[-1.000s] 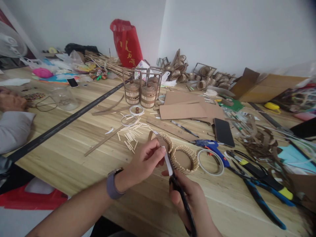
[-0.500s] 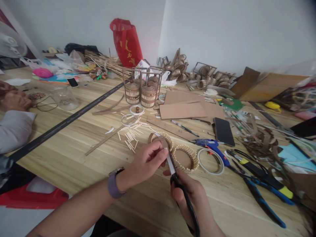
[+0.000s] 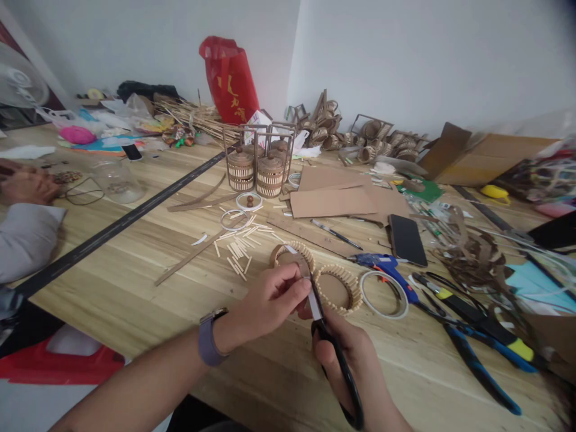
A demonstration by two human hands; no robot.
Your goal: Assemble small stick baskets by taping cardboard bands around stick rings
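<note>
2 hands of mine were busy over the wooden table (image 3: 175, 300). Left hand (image 3: 281, 294): thumb and forefinger pinched on a brown-and-white strip (image 3: 314, 307), which lay between both hands. Right hand (image 3: 360, 360), at 4 to 5 o'clock from the left, was curled round black-handled scissors (image 3: 324, 335), tips toward 11 along the strip; couldn't tell how wide the blades stood. From my left hand: 1 stick-walled ring (image 3: 306, 251) at 1 o'clock, partly behind the strip, contact unclear; stick-walled tray (image 3: 354, 291) at 3; tape roll (image 3: 363, 295) just past it; blue glue gun (image 3: 384, 265) between 2 and 3; loose short sticks (image 3: 240, 247) at 10 to 11; lidded baskets (image 3: 270, 175) near 12. Co-worker's hand (image 3: 30, 183) sat well apart, about 10.
</note>
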